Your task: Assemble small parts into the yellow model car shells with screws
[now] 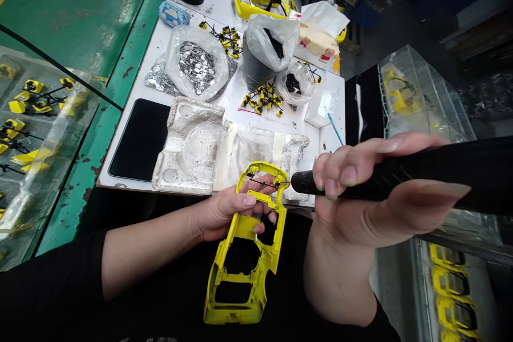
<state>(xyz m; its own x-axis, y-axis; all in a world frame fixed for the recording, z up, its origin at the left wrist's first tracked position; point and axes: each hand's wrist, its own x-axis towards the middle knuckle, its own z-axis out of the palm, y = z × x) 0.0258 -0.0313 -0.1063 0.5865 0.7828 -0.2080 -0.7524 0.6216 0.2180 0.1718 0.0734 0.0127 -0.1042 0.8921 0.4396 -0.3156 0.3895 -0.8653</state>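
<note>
My left hand grips a yellow plastic toy car body shell, tilted with its hollow inside facing me. A thin black rod lies across the shell's upper end, near my left fingers. My right hand is wrapped round a black electric screwdriver. Its bit meets the upper right of the shell; the exact contact spot is too small to make out. Just beyond the shell lies a worn white plaster mould with a cloth-covered middle.
On the white table are a black tablet, a bag of silver metal pieces, bags of black small parts, yellow-black small parts and more yellow shells. A plastic-lined bin stands left; covered crates stand right.
</note>
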